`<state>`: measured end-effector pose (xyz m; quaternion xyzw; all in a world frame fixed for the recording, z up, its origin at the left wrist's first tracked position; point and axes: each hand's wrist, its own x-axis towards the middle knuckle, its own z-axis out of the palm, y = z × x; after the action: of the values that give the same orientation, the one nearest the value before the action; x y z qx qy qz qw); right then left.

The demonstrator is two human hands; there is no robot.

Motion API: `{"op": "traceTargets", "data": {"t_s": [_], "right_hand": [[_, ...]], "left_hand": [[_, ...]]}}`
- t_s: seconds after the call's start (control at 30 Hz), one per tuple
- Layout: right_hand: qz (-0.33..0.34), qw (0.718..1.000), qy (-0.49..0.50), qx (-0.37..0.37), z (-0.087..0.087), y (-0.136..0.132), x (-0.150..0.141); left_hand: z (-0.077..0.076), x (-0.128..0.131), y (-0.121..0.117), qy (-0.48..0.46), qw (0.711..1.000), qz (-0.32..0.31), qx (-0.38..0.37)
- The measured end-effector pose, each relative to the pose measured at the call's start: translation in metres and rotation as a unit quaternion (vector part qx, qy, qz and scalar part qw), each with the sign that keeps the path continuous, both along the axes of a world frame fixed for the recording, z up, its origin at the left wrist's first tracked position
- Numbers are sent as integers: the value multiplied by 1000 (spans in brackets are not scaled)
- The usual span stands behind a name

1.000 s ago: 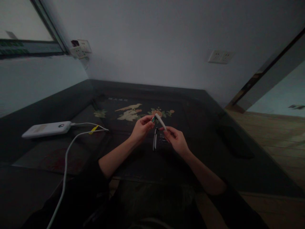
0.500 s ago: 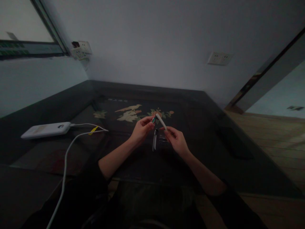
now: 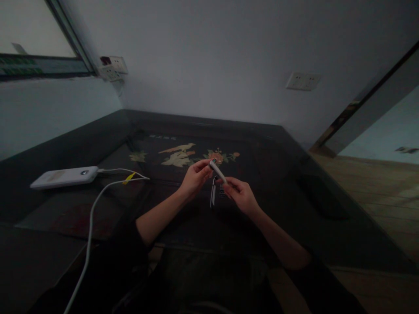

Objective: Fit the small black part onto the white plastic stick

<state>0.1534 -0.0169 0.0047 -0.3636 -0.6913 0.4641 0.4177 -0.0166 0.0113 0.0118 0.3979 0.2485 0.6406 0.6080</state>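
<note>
Gadget (image 3: 63, 178), white and flat, lies near the left edge of the dark table (image 3: 278, 235). A white cord (image 3: 91, 222) leaves its right end, bends back, and runs down past the near edge, with a yellow tag (image 3: 129, 178) on it. Sockets (image 3: 113, 67) sit on the wall past the far left corner. Farther right, a bird picture (image 3: 186, 146) shows flat on the table, toward the far edge.

The left hand (image 3: 194, 176) has its thumb and finger pinched on a small dark bit (image 3: 214, 161), right where the top of a white strip (image 3: 218, 171) meets it. I cannot tell if the two are joined. The strip is between the hands. Its long way slants from the left fingertips down toward the near right corner. The left hand is nearer its top end. Just below the hands, closest to the strip, is a thin black and white thing (image 3: 212, 195), pointing at the near edge.

The right hand (image 3: 241, 194) has its fingers closed on the strip's low end. Well to the right, a dark flat thing (image 3: 324, 198) lies near the right edge.
</note>
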Motion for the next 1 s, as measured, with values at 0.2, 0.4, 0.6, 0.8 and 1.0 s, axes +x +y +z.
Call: {"op": "traceTargets", "data": {"t_s": [0.2, 0.4, 0.6, 0.8, 1.0], "right_hand": [[-61, 998, 11, 1, -1, 4, 0], [-30, 999, 17, -10, 1, 1, -1], [28, 1000, 8, -11, 3, -1, -2], [-48, 999, 3, 5, 0, 4, 0], [-50, 999, -2, 6, -1, 4, 1]], "left_hand": [[-2, -2, 0, 19, 1000, -1, 11], [-1, -3, 0, 13, 1000, 7, -4], [-1, -1, 2, 5, 1000, 10, -7], [-4, -3, 1, 15, 1000, -1, 9], [-4, -3, 2, 20, 999, 10, 22]]}}
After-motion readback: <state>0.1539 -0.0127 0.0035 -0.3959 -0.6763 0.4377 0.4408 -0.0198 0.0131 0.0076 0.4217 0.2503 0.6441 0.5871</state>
